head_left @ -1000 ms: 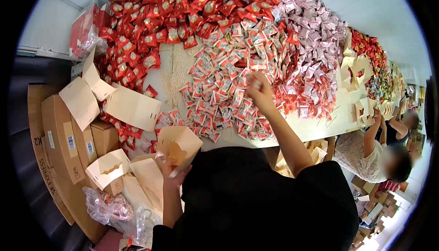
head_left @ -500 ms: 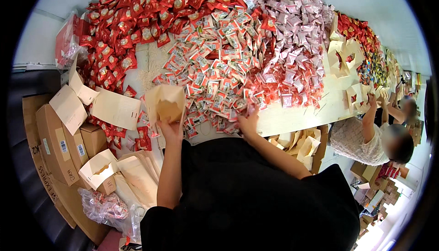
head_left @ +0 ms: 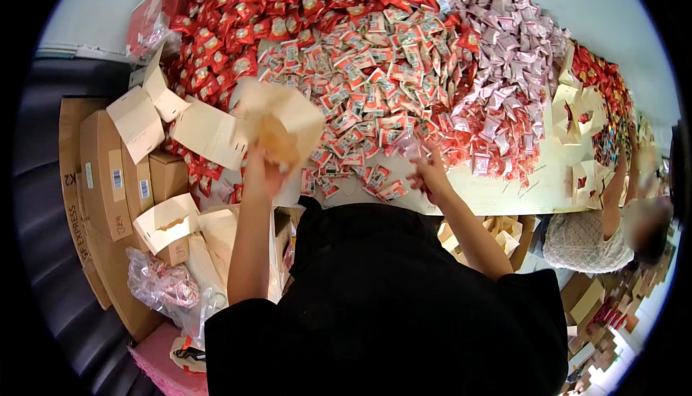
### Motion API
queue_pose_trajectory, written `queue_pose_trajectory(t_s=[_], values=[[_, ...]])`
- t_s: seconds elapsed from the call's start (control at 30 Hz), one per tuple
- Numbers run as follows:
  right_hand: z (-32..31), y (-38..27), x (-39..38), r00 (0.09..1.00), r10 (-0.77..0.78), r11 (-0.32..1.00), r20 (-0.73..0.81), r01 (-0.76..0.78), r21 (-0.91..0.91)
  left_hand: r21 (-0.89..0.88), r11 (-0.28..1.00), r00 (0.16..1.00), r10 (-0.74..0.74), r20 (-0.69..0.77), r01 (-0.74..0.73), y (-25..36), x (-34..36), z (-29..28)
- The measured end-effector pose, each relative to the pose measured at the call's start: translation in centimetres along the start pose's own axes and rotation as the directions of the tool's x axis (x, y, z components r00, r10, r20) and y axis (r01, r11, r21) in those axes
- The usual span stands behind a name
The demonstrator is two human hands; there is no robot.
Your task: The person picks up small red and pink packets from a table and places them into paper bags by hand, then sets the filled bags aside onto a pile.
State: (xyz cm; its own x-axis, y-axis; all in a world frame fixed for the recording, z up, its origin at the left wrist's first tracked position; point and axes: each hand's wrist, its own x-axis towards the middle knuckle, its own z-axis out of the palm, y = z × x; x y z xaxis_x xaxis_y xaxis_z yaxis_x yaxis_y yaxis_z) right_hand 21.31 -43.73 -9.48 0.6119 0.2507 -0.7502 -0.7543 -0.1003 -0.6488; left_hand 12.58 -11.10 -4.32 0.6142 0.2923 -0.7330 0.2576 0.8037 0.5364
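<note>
Evidently light and stiff but easily creased, the cream paper box [head_left: 295,111] sits in the left hand [head_left: 267,171], which grips its near side — best held by the walls. The right hand [head_left: 431,174] — fingers spread — is just beside red-and-white packets [head_left: 349,100].

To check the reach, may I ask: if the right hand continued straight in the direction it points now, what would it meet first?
Most likely the heap of white-and-red packets, just ahead of the right hand, though depth is hard to judge from this one view.
</note>
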Motion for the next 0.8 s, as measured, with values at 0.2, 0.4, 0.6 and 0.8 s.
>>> queue_pose_trajectory(t_s=[0.2, 0.4, 0.6, 0.8], values=[[-1.4, 4.9, -2.5, 0.861, 0.505, 0.859, 0.06, -0.508, 0.057, -0.22, 0.889, 0.91, -0.415, -0.012, 0.402, -9.2, -3.1, -7.7], [6.2, 3.6, 2.1, 0.912, 0.348, 0.662, 0.217, -0.403, 0.631, -0.362, 0.892, 0.963, -0.245, 0.113, 0.27, -12.0, 0.7, -3.0], [8.0, 1.5, 5.4, 0.97, 0.093, 0.817, 0.225, -0.203, 0.54, -0.42, 0.902, 0.982, -0.025, 0.186, 0.103, -9.2, 6.3, -0.2], [1.6, 0.7, 0.1, 0.949, 0.244, 0.846, 0.198, -0.308, 0.435, -0.313, 0.945, 0.991, -0.059, 0.118, 0.093, -7.5, 2.3, -3.4]])
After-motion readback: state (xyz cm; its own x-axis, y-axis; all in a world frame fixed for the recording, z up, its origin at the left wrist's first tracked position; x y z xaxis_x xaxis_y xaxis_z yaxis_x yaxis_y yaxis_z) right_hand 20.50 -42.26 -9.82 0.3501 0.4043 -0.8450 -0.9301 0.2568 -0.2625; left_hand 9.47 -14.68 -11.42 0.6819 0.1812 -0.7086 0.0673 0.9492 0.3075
